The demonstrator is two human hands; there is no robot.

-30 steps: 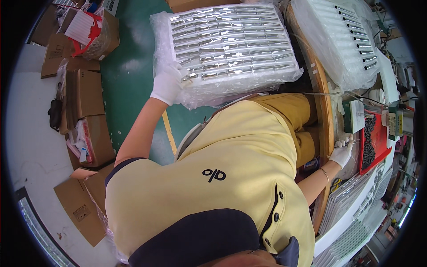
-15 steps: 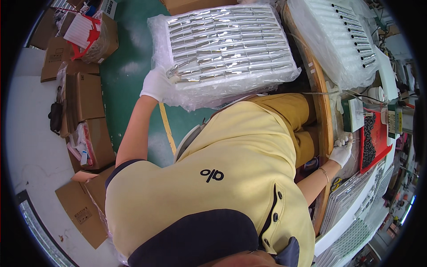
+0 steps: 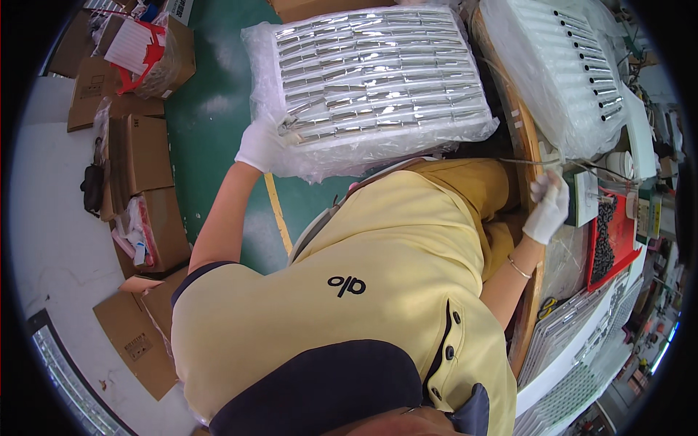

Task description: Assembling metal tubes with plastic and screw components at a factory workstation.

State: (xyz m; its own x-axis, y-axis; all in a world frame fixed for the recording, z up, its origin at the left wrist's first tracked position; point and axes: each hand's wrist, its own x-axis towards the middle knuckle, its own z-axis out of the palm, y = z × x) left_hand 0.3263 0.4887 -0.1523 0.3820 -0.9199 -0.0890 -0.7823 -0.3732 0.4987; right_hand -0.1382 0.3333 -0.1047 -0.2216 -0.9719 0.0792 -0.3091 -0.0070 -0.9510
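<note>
My left hand (image 3: 259,146), in a white glove, is at the near left corner of a foam tray holding rows of shiny silver tubes (image 3: 378,69) under clear plastic wrap. Its fingers close around the end of a silver tube (image 3: 289,122) that lies askew there. Over the workbench edge on the right, my right hand (image 3: 549,206) hovers in a white glove with bare-looking fingertips. Its fingers are curled together, and what they hold, if anything, is too small to tell. Beside it are a small green and white box-like fixture (image 3: 584,198) and a red tray (image 3: 615,243) of small black parts.
A second wrapped foam block (image 3: 531,65) with a line of dark-ended tubes rests on the wooden-edged workbench (image 3: 534,305). Yellow-handled scissors (image 3: 547,308) and stacked panels (image 3: 574,327) lie nearer. Cardboard boxes (image 3: 149,152) stand along the left wall. A cable (image 3: 509,160) crosses the bench edge.
My right hand has risen from beside the red tray, moving away from me and slightly left along the bench edge. My left hand has shifted slightly at the tray corner.
</note>
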